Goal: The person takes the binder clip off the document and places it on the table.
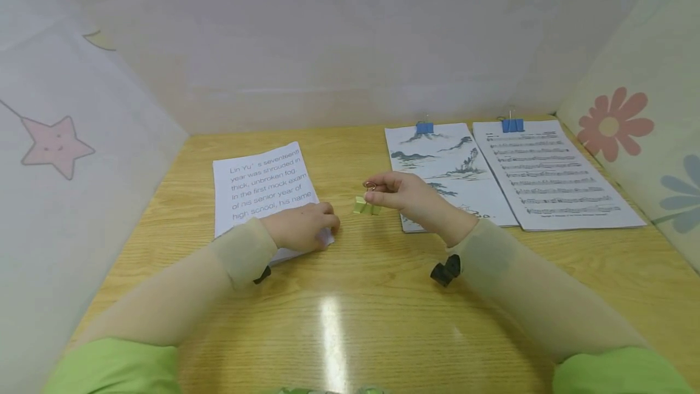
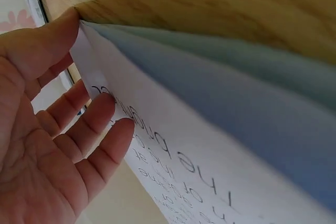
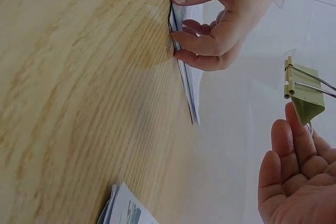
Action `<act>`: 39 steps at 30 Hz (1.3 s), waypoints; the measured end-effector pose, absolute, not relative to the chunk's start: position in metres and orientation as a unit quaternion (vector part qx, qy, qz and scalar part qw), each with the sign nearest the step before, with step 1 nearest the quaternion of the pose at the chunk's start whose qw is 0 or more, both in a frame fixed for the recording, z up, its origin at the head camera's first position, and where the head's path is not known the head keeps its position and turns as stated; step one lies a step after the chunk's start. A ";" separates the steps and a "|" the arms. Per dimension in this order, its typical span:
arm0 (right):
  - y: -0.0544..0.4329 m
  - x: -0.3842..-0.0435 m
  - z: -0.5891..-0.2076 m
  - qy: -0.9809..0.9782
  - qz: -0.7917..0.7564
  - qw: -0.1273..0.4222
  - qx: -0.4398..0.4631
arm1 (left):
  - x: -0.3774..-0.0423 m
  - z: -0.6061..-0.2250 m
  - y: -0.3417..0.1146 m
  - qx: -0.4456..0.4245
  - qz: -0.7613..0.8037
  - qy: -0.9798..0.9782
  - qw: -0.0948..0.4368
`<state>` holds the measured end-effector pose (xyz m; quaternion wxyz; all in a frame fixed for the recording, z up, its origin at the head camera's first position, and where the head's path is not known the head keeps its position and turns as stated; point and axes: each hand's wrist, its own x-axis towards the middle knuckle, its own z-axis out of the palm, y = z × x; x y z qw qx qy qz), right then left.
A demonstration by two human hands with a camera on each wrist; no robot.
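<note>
A stack of white sheets printed with large English text [image 1: 257, 175] lies at a slant on the left of the table. My left hand [image 1: 301, 228] pinches its near right corner. In the left wrist view the thumb is at the corner edge and the fingers [image 2: 107, 129] curl over the printed side; the sheets fan slightly apart there. My right hand [image 1: 410, 198] holds a yellow-green binder clip [image 1: 367, 206] by its wire handles, just right of the stack. The right wrist view shows the clip [image 3: 307, 90] at the fingertips, held off the table.
On the right lie a stack with an ink landscape [image 1: 437, 157] and a stack of sheet music [image 1: 558, 178], side by side. Blue binder clips [image 1: 512, 126] grip their top edges. Pale patterned cloth walls [image 1: 361, 47] enclose the wooden table [image 1: 383, 315].
</note>
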<state>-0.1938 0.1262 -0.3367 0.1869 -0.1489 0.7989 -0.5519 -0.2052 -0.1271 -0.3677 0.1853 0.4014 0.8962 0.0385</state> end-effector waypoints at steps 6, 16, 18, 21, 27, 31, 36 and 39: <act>0.122 -0.196 -0.337 0.799 -0.551 0.187 -0.151 | -0.207 -0.372 -0.135 0.408 0.041 0.898 0.162; 0.110 -0.201 -0.340 0.802 -0.546 0.191 -0.149 | -0.221 -0.385 -0.175 0.402 0.041 0.908 0.112; 0.107 -0.203 -0.341 0.800 -0.548 0.193 -0.150 | -0.222 -0.385 -0.185 0.399 0.043 0.909 0.108; 0.103 -0.206 -0.345 0.797 -0.551 0.197 -0.151 | -0.222 -0.384 -0.199 0.396 0.048 0.911 0.107; 0.093 -0.212 -0.350 0.799 -0.544 0.204 -0.156 | -0.220 -0.381 -0.226 0.389 0.038 0.914 0.108; 0.084 -0.217 -0.354 0.801 -0.540 0.206 -0.154 | -0.220 -0.380 -0.242 0.388 0.043 0.915 0.099; 0.069 -0.224 -0.362 0.811 -0.527 0.208 -0.147 | -0.220 -0.377 -0.257 0.371 0.053 0.922 0.092; 0.058 -0.227 -0.365 0.813 -0.523 0.222 -0.129 | -0.220 -0.376 -0.263 0.361 0.054 0.926 0.093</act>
